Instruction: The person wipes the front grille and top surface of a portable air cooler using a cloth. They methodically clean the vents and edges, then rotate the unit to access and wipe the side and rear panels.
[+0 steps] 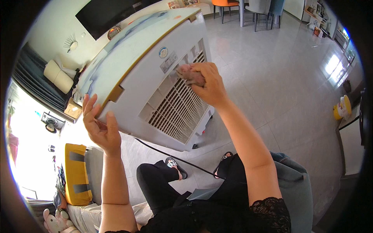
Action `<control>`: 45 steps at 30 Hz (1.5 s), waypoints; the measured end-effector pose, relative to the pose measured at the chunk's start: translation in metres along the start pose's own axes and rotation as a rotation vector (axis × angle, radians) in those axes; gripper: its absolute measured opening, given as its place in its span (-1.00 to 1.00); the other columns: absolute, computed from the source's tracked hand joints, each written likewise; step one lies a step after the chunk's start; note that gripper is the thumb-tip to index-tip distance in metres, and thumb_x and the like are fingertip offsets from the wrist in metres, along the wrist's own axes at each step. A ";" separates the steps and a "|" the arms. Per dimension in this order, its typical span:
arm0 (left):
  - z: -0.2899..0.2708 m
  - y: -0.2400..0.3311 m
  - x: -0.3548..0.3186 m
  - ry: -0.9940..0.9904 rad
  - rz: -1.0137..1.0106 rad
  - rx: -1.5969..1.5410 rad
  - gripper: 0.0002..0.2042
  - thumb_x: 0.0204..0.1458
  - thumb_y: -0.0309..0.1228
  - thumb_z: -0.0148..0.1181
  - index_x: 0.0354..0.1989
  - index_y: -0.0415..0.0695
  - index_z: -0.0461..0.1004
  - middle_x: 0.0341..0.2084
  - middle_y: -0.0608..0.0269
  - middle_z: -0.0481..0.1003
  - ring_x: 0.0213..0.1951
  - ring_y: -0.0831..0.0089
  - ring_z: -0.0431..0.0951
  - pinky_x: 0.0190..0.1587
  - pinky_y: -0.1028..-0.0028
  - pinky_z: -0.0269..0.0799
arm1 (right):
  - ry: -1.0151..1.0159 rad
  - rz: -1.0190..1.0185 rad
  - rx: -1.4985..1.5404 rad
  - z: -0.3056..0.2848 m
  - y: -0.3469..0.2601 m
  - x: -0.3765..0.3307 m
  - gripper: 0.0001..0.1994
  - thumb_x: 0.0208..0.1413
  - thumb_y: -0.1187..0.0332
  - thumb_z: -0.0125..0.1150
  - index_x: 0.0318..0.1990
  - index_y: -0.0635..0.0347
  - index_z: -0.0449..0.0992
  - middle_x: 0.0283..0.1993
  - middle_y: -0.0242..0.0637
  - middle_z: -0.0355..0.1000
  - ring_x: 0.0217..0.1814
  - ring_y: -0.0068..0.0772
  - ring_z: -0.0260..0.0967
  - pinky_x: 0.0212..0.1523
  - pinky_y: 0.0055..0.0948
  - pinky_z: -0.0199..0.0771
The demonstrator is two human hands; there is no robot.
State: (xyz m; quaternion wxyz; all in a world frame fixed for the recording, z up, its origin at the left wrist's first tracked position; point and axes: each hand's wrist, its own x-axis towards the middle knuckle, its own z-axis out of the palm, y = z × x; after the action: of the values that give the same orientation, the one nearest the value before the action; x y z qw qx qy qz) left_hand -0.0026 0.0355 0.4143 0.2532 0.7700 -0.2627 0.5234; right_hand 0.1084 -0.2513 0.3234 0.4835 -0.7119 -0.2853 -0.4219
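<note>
A large white appliance [136, 105] stands tilted in front of me. It has a slatted grille [176, 112], a small wheel at its lower edge and a marble-patterned panel [128, 42] with a gold-brown edge. My left hand [101, 126] is at the panel's near left corner, with the thumb on the white side and the fingers round the other side. In my right hand [211, 83] is a bunched pinkish-brown cloth [191, 75], pressed against the upper part of the grille frame. The fingers are closed over the cloth and partly hide it.
A black cord [178, 156] runs from under the appliance across the floor to my legs. A yellow-and-white bucket [342, 108] is at the right. Chairs [258, 7] stand at the back. On the left are a yellow-and-grey seat [79, 174] and a cardboard box [73, 108].
</note>
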 end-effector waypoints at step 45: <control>0.013 0.010 -0.013 0.082 0.000 0.034 -0.69 0.02 -0.57 0.08 -0.02 -0.18 0.33 0.03 0.09 0.42 0.22 0.15 0.30 0.30 0.18 0.14 | 0.069 -0.010 -0.055 0.038 0.004 -0.013 -0.70 -0.34 0.73 0.13 -0.39 0.15 0.44 -0.23 -0.37 0.57 -0.17 -0.19 0.40 -0.15 -0.34 0.40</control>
State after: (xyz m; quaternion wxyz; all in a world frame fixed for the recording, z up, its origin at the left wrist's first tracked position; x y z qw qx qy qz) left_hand -0.0046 0.0213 0.3996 0.2508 0.7523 -0.2432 0.5586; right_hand 0.1179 -0.2175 0.3029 0.4710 -0.7088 -0.2602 -0.4561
